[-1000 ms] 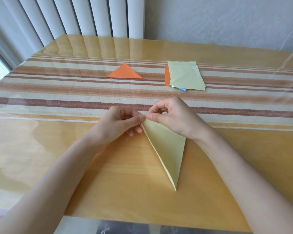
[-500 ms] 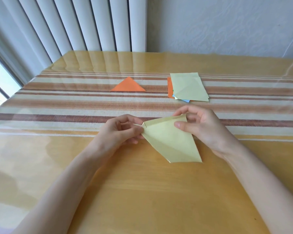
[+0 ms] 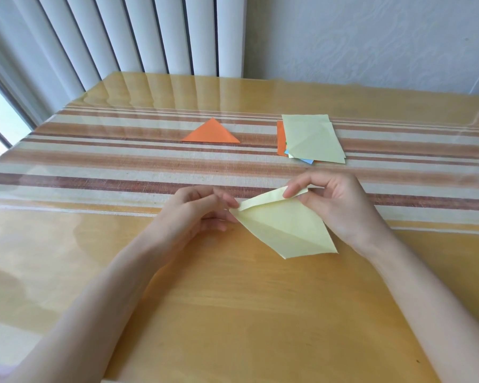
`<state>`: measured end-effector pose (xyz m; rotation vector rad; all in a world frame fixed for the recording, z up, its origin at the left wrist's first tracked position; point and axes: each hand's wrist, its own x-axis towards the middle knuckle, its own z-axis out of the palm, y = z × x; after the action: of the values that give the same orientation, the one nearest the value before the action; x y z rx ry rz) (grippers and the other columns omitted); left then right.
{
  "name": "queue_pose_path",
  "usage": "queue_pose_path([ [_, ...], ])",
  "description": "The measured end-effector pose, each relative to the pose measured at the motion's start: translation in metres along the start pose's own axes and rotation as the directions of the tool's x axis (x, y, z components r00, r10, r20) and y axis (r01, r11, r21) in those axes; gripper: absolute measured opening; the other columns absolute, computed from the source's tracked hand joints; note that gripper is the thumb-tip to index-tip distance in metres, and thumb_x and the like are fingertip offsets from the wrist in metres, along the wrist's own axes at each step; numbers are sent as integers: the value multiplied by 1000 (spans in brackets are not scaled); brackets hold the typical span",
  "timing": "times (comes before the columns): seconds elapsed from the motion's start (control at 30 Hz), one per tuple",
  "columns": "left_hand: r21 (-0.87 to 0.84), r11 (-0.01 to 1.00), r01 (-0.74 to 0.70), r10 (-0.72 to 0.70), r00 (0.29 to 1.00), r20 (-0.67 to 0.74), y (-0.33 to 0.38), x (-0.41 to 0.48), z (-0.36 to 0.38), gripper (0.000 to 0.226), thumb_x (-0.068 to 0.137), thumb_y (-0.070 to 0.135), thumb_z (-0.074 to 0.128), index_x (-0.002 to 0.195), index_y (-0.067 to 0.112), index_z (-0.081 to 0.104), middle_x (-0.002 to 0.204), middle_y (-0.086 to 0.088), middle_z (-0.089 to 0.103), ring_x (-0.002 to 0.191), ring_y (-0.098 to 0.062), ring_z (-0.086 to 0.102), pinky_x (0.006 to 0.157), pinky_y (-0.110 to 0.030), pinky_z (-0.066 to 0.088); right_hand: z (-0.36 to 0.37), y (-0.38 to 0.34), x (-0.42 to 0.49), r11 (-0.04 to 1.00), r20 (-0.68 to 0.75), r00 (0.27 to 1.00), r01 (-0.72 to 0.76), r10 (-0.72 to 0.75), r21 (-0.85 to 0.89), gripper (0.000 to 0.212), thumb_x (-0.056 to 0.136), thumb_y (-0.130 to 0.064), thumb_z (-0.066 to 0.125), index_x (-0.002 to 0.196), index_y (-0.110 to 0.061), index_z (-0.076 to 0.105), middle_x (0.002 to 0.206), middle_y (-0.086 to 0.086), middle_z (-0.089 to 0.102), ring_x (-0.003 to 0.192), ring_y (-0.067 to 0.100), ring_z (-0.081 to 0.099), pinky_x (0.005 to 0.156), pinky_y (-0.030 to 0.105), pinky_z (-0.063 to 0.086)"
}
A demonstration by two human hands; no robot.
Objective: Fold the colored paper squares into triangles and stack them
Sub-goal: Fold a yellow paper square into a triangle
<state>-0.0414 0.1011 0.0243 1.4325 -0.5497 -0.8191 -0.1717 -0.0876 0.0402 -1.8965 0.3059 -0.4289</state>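
Here we are mid-fold: the yellow sheet (image 3: 285, 230) is held just off the bench (image 3: 233, 313), at the near edge of the striped cloth (image 3: 122, 161), between both hands. The left hand (image 3: 188, 214) has its fingers (image 3: 227, 201) pinched on the sheet's left corner, and the right hand (image 3: 340, 205) pinches the upper right corner, thumb under and forefinger on top. The top edge runs from the left pinch up and to the right, with a thin flap doubled over along it, while the body of the sheet slopes down toward the person's right, ending in a blunt lower edge. So the long axis goes from the upper left corner to the lower right. It looks loosely doubled rather than creased flat (whether the corners truly meet I can't tell). To do this well, I'd line up the two free corners exactly, lay the sheet on the bench, hold the corners with one hand, and run a finger along the fold. One orange triangle (image 3: 211, 132) waits on the cloth for the stack, well apart from the pile of squares (image 3: 313, 139) to its right.
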Motion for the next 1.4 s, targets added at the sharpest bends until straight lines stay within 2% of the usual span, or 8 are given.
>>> queue_pose_path([
  [0.07, 36, 999, -17, 17, 1000, -18, 0, 0, 1, 7, 78, 2, 69, 80, 6, 63, 79, -7, 67, 70, -14, 66, 63, -21, 53, 1, 2, 0, 997, 23, 998, 64, -63, -48, 45, 85, 14, 53, 73, -24, 72, 87, 2, 70, 87, 33, 62, 73, 42, 47],
  [0.2, 117, 992, -52, 58, 997, -53, -1, 0, 2, 14, 82, -1, 68, 90, 6, 59, 70, -2, 67, 63, -10, 64, 61, -19, 53, 1, 0, -1, 983, 74, 983, 171, -166, -71, 43, 81, 18, 51, 74, -18, 72, 89, -7, 70, 90, 9, 64, 76, 18, 43],
  [0.5, 243, 968, -66, 80, 996, -47, -1, -2, 3, 12, 80, 0, 71, 82, 8, 63, 66, -3, 69, 64, -10, 66, 61, -20, 55, -3, -5, -3, 996, 88, 993, -78, 81, -40, 26, 86, -47, 61, 104, -28, 64, 91, -4, 73, 94, 11, 65, 85, 32, 45],
  [0.67, 227, 969, -98, 116, 991, -66, 0, -2, 2, 15, 77, -3, 72, 79, 8, 62, 67, -3, 70, 65, -10, 65, 64, -20, 55, -1, 1, -1, 984, 100, 981, -159, 167, -82, 7, 88, -18, 67, 89, -15, 74, 79, 7, 73, 79, 28, 69, 73, 43, 52],
  [0.83, 213, 976, -54, 85, 987, -140, -2, 0, -1, 17, 73, 2, 77, 80, 8, 62, 71, -7, 70, 69, -20, 62, 67, -34, 53, -5, 1, 0, 974, 152, 965, -223, 215, 39, 13, 85, -9, 68, 97, -15, 72, 90, 0, 75, 84, 13, 71, 70, 20, 52],
  [1.1, 286, 957, -38, 77, 989, -126, -2, 1, 0, 17, 75, 1, 77, 77, 8, 62, 66, -3, 67, 59, -16, 58, 56, -22, 52, -1, -4, -1, 963, 232, 942, -264, 244, 59, 43, 73, -56, 66, 103, -25, 69, 91, -5, 71, 91, 11, 66, 84, 28, 44],
  [1.27, 282, 959, -35, 63, 994, -89, -2, 1, -2, 16, 73, 3, 78, 77, 8, 63, 65, -2, 69, 63, -12, 62, 58, -20, 53, 0, 2, 1, 966, 109, 963, -254, 248, 47, 29, 90, -20, 65, 94, 8, 66, 91, 24, 70, 76, 23, 62, 72, 32, 42],
  [1.4, 218, 975, -53, 61, 998, -26, 0, 1, -7, 10, 80, -1, 69, 83, 6, 62, 68, 0, 69, 64, -5, 63, 59, -17, 52, 0, 6, 1, 963, 126, 957, -267, 260, 40, 20, 92, -10, 60, 76, -7, 71, 73, 4, 71, 68, 10, 63, 61, 17, 45],
])
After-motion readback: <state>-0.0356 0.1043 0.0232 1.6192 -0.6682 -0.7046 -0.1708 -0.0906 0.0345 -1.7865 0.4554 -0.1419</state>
